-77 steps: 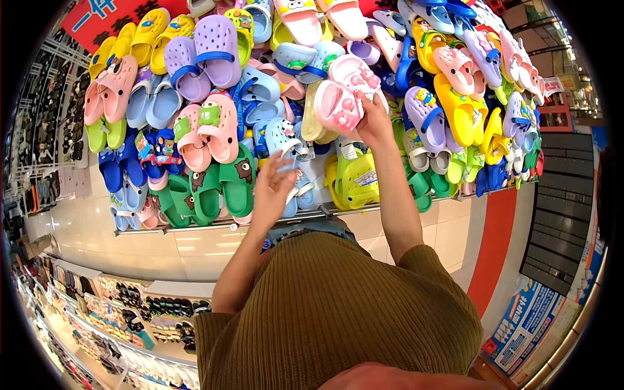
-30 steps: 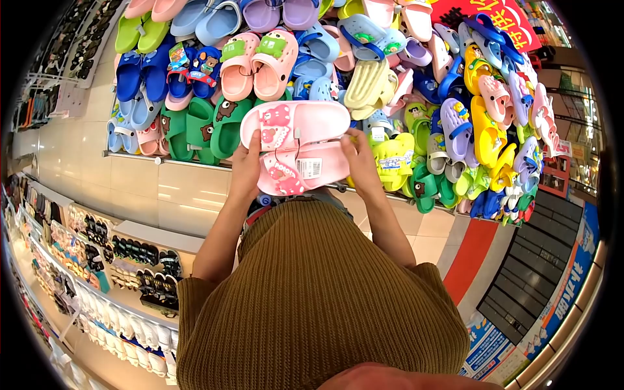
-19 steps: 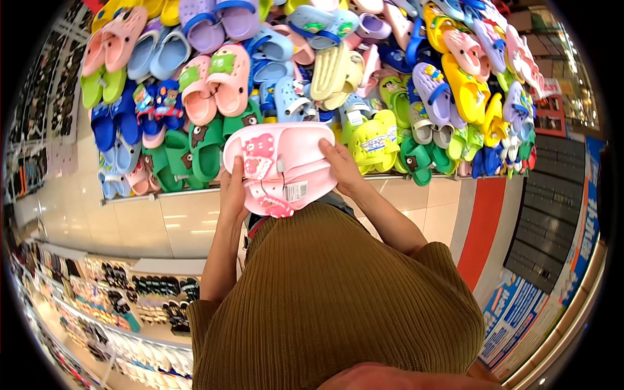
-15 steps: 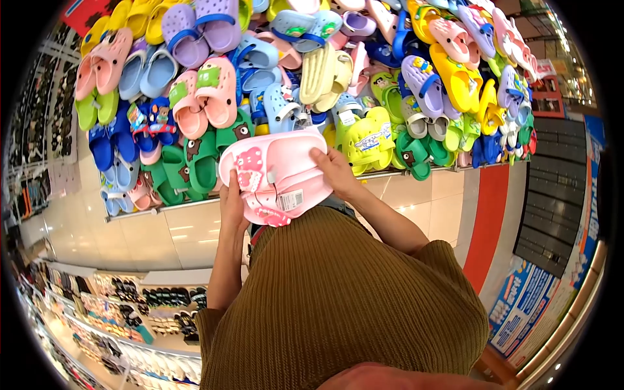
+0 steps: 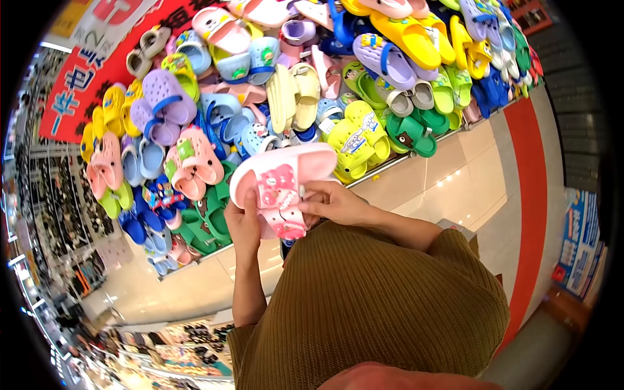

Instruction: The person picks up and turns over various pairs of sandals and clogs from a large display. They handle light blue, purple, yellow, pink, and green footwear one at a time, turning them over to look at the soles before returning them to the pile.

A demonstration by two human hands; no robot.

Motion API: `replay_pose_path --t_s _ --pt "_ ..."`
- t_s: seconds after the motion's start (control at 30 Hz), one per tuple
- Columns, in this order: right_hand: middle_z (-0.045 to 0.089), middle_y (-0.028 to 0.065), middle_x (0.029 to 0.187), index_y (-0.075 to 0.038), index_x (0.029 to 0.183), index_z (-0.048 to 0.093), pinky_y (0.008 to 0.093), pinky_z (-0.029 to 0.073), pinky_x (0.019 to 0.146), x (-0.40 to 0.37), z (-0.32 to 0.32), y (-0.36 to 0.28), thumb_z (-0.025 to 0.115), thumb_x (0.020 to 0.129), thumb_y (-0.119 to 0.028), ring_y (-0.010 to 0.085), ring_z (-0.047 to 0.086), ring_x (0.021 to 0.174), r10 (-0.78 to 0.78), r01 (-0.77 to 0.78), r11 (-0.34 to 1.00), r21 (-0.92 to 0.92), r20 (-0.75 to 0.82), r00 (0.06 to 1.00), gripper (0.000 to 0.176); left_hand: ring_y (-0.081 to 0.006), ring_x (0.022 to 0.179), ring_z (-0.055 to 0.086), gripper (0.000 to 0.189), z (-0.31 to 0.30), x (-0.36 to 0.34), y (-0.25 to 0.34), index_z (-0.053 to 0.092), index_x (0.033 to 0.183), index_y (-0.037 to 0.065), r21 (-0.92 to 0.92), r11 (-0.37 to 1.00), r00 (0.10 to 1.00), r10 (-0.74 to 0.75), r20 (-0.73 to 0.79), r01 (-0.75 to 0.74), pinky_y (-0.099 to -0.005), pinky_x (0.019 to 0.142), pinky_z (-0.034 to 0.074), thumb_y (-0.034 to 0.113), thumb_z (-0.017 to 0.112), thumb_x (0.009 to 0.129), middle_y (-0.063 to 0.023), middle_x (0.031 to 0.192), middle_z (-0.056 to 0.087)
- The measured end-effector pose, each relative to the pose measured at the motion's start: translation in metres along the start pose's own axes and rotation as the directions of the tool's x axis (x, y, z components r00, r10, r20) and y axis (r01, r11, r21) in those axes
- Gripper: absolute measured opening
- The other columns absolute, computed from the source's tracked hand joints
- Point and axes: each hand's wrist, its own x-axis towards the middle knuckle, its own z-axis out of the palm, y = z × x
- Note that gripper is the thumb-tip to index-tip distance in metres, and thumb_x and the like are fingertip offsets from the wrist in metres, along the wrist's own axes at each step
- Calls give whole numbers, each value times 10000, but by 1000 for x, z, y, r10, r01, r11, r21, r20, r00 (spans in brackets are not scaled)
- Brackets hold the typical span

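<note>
A pair of pink slippers with red and pink bear figures on the straps is held in front of the brown ribbed shirt. My left hand grips the near left edge of the pair, its thumb on the upper slipper. On the right side, my right hand has its fingers closed at the strap of the slippers. The two slippers lie against each other, the lower one partly hidden under the upper one. Just beyond them is a pale blue clog in the pile.
A rack piled with colourful clogs, among them yellow-green ones and green ones, spans the view ahead. A red sign stands behind it at left. Shelves of shoes are at lower left; a red floor stripe runs at right.
The view has turned, so the rack now slants and the red sign shows more. The slippers have tilted, and my right hand has moved from their far right edge to the strap.
</note>
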Motion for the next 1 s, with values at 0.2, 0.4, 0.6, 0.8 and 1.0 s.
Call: replay_pose_path --t_s 0.2,0.4,0.6,0.8,1.0 --pt "695 103 966 37 1132 592 305 582 746 -24 -21 4 596 1015 -167 159 689 828 -116 111 972 205 13 993 235 -128 954 646 392 43 22 48 638 1210 -72 131 991 963 -8 268 -28 -268 822 506 268 605 1018 -99 1076 714" --pt "655 135 1206 51 1281 517 332 557 858 -41 -46 8 513 985 -7 180 664 992 -232 242 908 342 -70 970 301 -105 911 640 430 88 65 42 641 1199 -64 102 984 882 -175 436 145 -258 789 505 323 617 1014 -89 1065 715" --pt "634 148 1262 50 1397 439 317 549 853 -65 -75 -12 546 960 -9 177 650 1027 -303 362 880 307 -223 926 454 -156 1021 649 553 114 82 45 571 1275 -70 -60 961 770 -179 613 270 -304 881 526 427 439 1070 -129 1207 661" --pt "570 154 1386 39 1446 399 388 466 1009 -75 -108 -88 619 936 -285 251 578 1225 -530 711 651 266 -511 676 643 -293 1122 650 664 125 74 13 486 1340 -40 -277 868 736 -137 663 412 -414 948 537 545 360 1053 -199 1283 617" --pt "586 169 1325 38 1322 495 379 453 1009 -71 -199 -181 549 953 -340 272 587 1168 -544 863 455 218 -699 464 531 -307 1108 656 521 98 32 -58 519 1317 -25 -114 780 631 -401 664 615 -405 922 551 424 460 1059 -198 1271 624"
